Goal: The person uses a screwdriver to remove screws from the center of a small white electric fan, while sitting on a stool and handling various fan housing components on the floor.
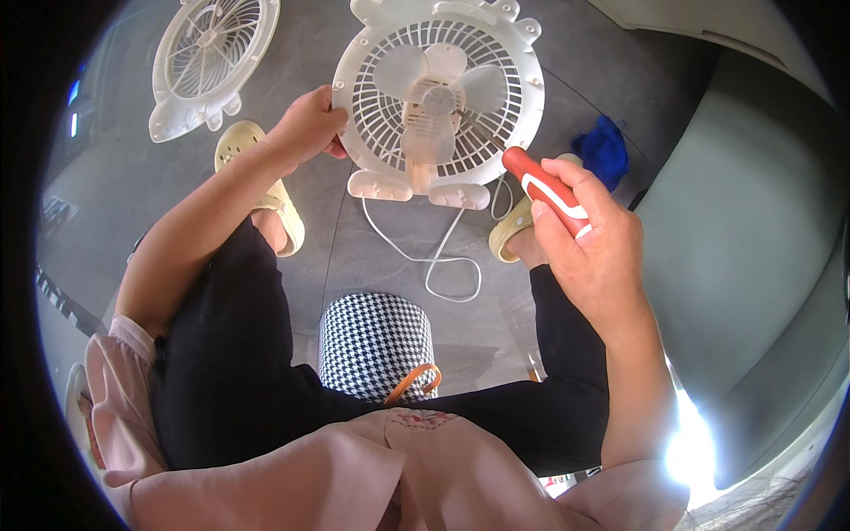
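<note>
In front of me a white electric fan (533, 88) stands with its blades (420, 142) bare inside the round slotted housing. My left hand (308, 129) grips the left rim of that housing, thumb on the front and fingers curled behind. A screwdriver (542, 184) with a red and white handle is held in my right hand (591, 232). Its thin shaft reaches over the housing's lower right toward the hub, and where the tip touches I cannot make out. The fan's two rounded feet (379, 185) face me.
The detached front grille (168, 114) lies on the grey tiled floor (354, 265) at far left. A white cord (434, 260) loops below the fan. Blue cloth (604, 152) lies at right, beside a grey-green sofa-like surface (735, 230). A houndstooth stool (375, 341) sits between my legs.
</note>
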Motion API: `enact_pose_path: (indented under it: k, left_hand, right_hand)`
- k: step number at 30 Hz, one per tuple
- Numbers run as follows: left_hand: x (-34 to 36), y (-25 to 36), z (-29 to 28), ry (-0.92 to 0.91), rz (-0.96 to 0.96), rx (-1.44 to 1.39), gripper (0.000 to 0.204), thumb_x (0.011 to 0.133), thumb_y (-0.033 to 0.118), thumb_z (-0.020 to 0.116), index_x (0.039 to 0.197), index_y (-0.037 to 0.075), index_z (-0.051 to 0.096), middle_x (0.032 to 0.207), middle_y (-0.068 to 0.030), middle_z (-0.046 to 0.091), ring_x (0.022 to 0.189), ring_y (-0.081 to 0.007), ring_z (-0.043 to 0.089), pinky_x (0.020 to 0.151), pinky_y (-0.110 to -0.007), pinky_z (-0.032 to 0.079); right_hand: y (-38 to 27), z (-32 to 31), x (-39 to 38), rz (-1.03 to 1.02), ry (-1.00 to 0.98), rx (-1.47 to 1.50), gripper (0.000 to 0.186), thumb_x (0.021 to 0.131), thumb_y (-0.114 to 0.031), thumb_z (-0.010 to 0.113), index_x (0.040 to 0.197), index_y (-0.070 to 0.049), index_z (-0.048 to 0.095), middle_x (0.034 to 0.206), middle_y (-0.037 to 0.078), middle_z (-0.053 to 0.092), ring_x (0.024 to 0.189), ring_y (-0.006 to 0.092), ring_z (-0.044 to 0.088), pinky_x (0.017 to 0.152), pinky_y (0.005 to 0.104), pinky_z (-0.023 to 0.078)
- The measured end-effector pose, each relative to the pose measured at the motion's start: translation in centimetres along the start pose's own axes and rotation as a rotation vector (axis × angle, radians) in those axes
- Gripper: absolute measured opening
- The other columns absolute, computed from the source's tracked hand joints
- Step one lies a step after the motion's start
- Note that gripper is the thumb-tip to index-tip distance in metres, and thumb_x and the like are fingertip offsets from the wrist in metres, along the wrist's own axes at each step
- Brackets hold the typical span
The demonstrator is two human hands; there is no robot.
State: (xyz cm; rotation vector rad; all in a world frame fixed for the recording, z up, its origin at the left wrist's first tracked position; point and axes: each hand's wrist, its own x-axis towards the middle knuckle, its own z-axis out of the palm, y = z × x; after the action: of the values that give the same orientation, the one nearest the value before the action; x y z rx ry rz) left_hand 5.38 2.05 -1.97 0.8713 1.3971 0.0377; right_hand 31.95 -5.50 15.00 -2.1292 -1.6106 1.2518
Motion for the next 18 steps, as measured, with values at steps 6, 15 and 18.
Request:
enact_pose_path:
  k: [6, 15, 18]
  left_hand:
    - [0.4, -0.4, -0.4, -0.046, -0.014, 0.018, 0.024, 0.089, 0.010, 0.044, 0.108, -0.003, 0.052, 0.090, -0.0117, 0.062, 0.069, -0.0181, 0.064, 0.061, -0.029, 0.056]
    - [0.0, 0.0, -0.3, -0.043, -0.002, 0.036, 0.023, 0.089, 0.010, 0.044, 0.106, -0.004, 0.052, 0.089, -0.0111, 0.062, 0.068, -0.0171, 0.064, 0.062, -0.029, 0.056]
    - [-0.1, 0.0, -0.2, -0.052, -0.002, 0.034, 0.024, 0.089, 0.010, 0.043, 0.107, -0.004, 0.051, 0.090, -0.0108, 0.062, 0.069, -0.0168, 0.064, 0.062, -0.028, 0.056]
  right_hand:
    - [0.1, 1.0, 0.2, -0.109, 0.082, -0.042, 0.030, 0.078, -0.014, 0.066, 0.106, -0.005, 0.061, 0.079, 0.013, 0.068, 0.066, 0.0272, 0.067, 0.060, 0.0338, 0.051]
    - [0.3, 1.9, 0.3, -0.166, 0.089, -0.204, 0.032, 0.076, -0.014, 0.066, 0.108, -0.009, 0.062, 0.070, 0.009, 0.065, 0.059, 0.0243, 0.064, 0.053, 0.0331, 0.049]
    - [-0.3, 2.0, 0.4, -0.273, 0.079, -0.431, 0.036, 0.076, -0.017, 0.065, 0.111, -0.010, 0.062, 0.062, 0.005, 0.059, 0.053, 0.0215, 0.061, 0.048, 0.0328, 0.046]
